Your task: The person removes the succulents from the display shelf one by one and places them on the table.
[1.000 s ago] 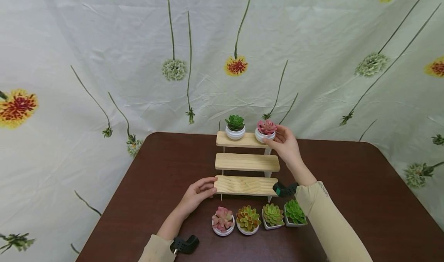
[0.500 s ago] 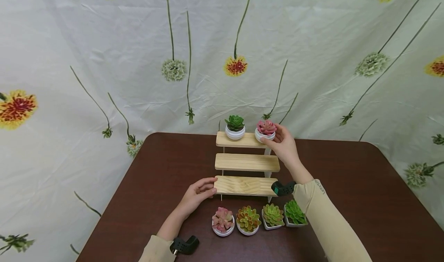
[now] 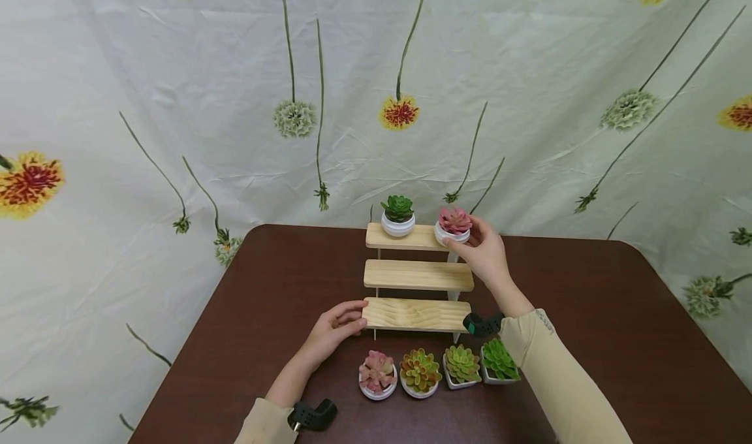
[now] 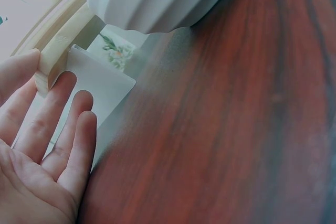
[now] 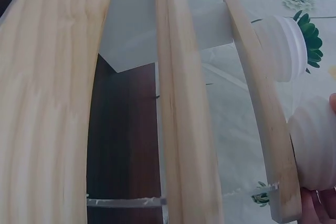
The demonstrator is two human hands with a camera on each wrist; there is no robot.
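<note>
Gripping the small white ribbed pot with the pink succulent, the right hand has its fingers curled round the pot's right side, at the right end of the top shelf, just above centre of the head view. Whether the pot's base sits on the wood I cannot tell.

Starting nearest: along the lower middle of the frame, four small potted succulents stand in a row on the dark brown wooden bench, two in round white pots, two in square ones, all clear of either hand.

Just beyond them, the left hand rests on the left end of the lowest board of the three-tier pale wooden stand, fingers fairly straight against the edge, steadying it by the look of it.

Further back, the middle shelf is bare, and the white ribbed pot with the green succulent stands on the top shelf's left.

My read: two pots up or nearly so, four left, so roughly a third along.
</note>
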